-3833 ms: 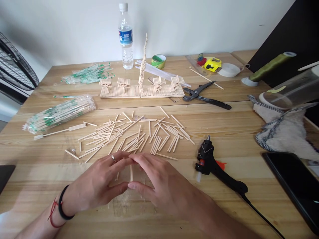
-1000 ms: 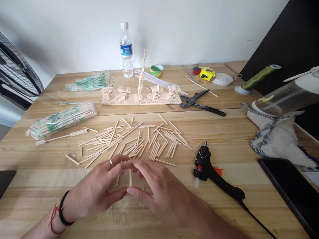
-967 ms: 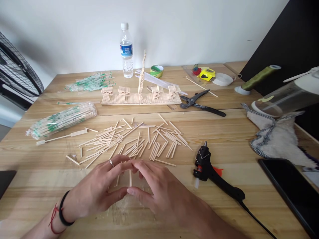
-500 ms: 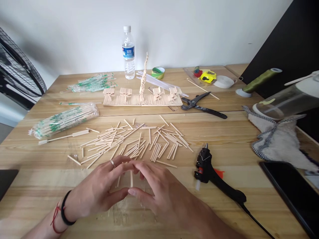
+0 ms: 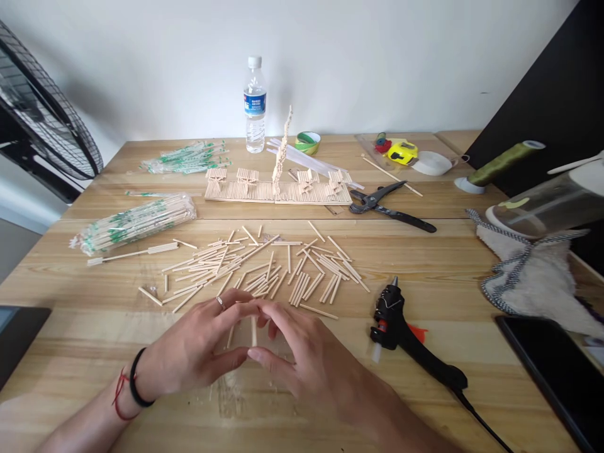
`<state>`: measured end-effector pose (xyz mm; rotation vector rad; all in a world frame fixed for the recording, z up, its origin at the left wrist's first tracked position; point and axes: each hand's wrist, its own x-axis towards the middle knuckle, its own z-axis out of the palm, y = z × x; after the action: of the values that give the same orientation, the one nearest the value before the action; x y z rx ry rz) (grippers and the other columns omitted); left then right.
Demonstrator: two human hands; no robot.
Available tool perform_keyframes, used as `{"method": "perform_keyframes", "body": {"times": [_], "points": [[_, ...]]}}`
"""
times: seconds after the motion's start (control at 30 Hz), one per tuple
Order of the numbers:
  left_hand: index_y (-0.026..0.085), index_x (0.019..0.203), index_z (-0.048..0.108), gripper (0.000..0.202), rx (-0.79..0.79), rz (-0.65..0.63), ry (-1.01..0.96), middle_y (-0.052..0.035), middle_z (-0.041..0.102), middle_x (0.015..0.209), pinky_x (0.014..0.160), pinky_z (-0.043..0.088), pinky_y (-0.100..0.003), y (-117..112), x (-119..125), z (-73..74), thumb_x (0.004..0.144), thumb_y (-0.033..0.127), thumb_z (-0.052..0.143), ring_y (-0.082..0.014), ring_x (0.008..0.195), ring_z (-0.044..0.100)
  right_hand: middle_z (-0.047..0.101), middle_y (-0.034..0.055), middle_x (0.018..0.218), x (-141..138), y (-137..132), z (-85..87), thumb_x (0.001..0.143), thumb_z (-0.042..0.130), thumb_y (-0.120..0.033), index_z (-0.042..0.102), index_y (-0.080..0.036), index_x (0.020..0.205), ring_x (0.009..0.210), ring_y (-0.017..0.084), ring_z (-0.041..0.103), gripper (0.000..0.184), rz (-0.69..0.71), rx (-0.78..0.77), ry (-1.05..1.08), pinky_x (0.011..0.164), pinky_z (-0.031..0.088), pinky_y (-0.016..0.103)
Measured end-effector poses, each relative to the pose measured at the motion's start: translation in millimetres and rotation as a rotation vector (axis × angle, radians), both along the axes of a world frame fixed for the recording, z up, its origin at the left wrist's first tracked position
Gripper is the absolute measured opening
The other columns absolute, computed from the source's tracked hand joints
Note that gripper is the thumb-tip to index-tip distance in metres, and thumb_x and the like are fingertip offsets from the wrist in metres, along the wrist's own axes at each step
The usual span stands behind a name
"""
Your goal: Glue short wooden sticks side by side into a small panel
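Note:
My left hand [image 5: 195, 343], with a ring and wristbands, and my right hand [image 5: 311, 355] meet at thumbs and fingertips near the front of the table. Between them they pinch a short wooden stick [image 5: 254, 332], which points away from me. Fingers partly hide its far end. Just beyond my hands lies a loose spread of cut wooden sticks [image 5: 207, 267], some lined up in small rows. To the right of my right hand rests a black hot glue gun [image 5: 394, 321]. Farther back stands a stick-built model [image 5: 262, 192] with a tall curved piece at its middle.
Packs of wrapped sticks [image 5: 136, 223] lie at left, near a fan [image 5: 47, 107]. A water bottle [image 5: 255, 107] stands by the wall. Pincers [image 5: 391, 207], a yellow tape measure [image 5: 402, 151], a thread spool [image 5: 503, 165], a cloth [image 5: 523, 264] and a phone [image 5: 550, 377] are at right.
The whole scene has shifted slightly to the right in view as the camera turned. Both hands keep nearly the same pinch on the stick.

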<state>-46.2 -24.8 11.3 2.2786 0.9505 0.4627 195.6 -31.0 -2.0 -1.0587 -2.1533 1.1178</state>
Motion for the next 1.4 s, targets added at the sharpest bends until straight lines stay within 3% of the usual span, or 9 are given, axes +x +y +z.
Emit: {"method": "perform_keyframes", "body": {"times": [0.1, 0.37, 0.5, 0.8, 0.9, 1.0, 1.17, 1.27, 1.4], "points": [[0.03, 0.149, 0.049, 0.054, 0.011, 0.005, -0.014, -0.0107, 0.067, 0.139, 0.104, 0.06, -0.041, 0, 0, 0.4, 0.101, 0.015, 0.066, -0.028, 0.131, 0.067, 0.076, 0.0059, 0.109, -1, 0, -1.1, 0.099, 0.078, -0.028, 0.06, -0.022, 0.139, 0.091, 0.024, 0.072, 0.043, -0.015, 0.018, 0.013, 0.088, 0.062, 0.044], [0.028, 0.149, 0.048, 0.058, -0.021, -0.018, -0.099, -0.0114, 0.066, 0.138, 0.102, 0.059, -0.04, 2, 1, 2.0, 0.096, 0.012, 0.066, -0.0261, 0.121, 0.069, 0.071, 0.0045, 0.111, -3, 2, 2.3, 0.095, 0.079, -0.019, 0.061, -0.022, 0.129, 0.089, 0.02, 0.067, 0.039, -0.054, 0.029, 0.122, 0.085, 0.059, 0.039], [0.028, 0.147, 0.047, 0.054, -0.012, 0.016, -0.077, -0.0106, 0.067, 0.134, 0.093, 0.06, -0.037, 2, 4, 0.9, 0.098, 0.013, 0.063, -0.0243, 0.112, 0.07, 0.069, 0.0043, 0.112, -5, 4, 2.3, 0.094, 0.079, -0.016, 0.062, -0.022, 0.126, 0.089, 0.019, 0.066, 0.037, -0.066, 0.056, 0.151, 0.086, 0.058, 0.038], [0.028, 0.146, 0.051, 0.053, 0.092, 0.065, -0.007, -0.0096, 0.07, 0.135, 0.09, 0.062, -0.033, 5, 8, 3.5, 0.098, 0.013, 0.065, -0.022, 0.108, 0.073, 0.07, 0.0062, 0.115, -7, 9, -1.9, 0.093, 0.081, -0.018, 0.062, -0.021, 0.124, 0.094, 0.021, 0.069, 0.036, -0.114, 0.101, 0.191, 0.093, 0.059, 0.041], [0.029, 0.146, 0.054, 0.053, 0.137, 0.076, -0.008, -0.0082, 0.072, 0.131, 0.096, 0.062, -0.035, 8, 10, 8.2, 0.097, 0.012, 0.066, -0.0213, 0.105, 0.074, 0.071, 0.0063, 0.115, -9, 9, -2.7, 0.094, 0.08, -0.02, 0.061, -0.021, 0.128, 0.097, 0.022, 0.07, 0.039, -0.126, 0.118, 0.209, 0.094, 0.059, 0.042], [0.028, 0.144, 0.059, 0.054, 0.159, 0.07, -0.029, -0.0095, 0.071, 0.135, 0.103, 0.062, -0.037, 12, 10, 13.7, 0.094, 0.011, 0.067, -0.0245, 0.115, 0.073, 0.07, 0.0071, 0.12, -9, 9, -2.1, 0.096, 0.079, -0.023, 0.058, -0.023, 0.136, 0.1, 0.022, 0.071, 0.046, -0.144, 0.14, 0.235, 0.095, 0.059, 0.041], [0.027, 0.145, 0.057, 0.053, 0.094, 0.147, -0.14, -0.0091, 0.072, 0.128, 0.092, 0.064, -0.036, 27, 5, 13.8, 0.096, 0.02, 0.074, -0.0227, 0.104, 0.074, 0.069, 0.0082, 0.124, -5, 10, 1.3, 0.101, 0.074, -0.027, 0.05, -0.025, 0.148, 0.099, 0.022, 0.071, 0.053, -0.189, 0.178, 0.278, 0.096, 0.06, 0.042], [0.027, 0.147, 0.052, 0.052, 0.066, 0.195, -0.187, -0.0101, 0.067, 0.132, 0.087, 0.064, -0.036, 37, -1, 11.5, 0.1, 0.026, 0.075, -0.0206, 0.099, 0.073, 0.069, 0.0086, 0.121, -2, 11, 2.5, 0.106, 0.066, -0.028, 0.052, -0.022, 0.146, 0.096, 0.021, 0.071, 0.043, -0.202, 0.195, 0.294, 0.091, 0.06, 0.04], [0.028, 0.144, 0.05, 0.051, 0.031, 0.261, -0.295, -0.0109, 0.06, 0.138, 0.084, 0.064, -0.036, 43, -11, 9.7, 0.101, 0.034, 0.076, -0.02, 0.098, 0.071, 0.069, 0.0053, 0.109, -2, 11, 0.4, 0.105, 0.061, -0.021, 0.06, -0.022, 0.129, 0.09, 0.019, 0.07, 0.023, -0.2, 0.204, 0.299, 0.083, 0.059, 0.034]]}}
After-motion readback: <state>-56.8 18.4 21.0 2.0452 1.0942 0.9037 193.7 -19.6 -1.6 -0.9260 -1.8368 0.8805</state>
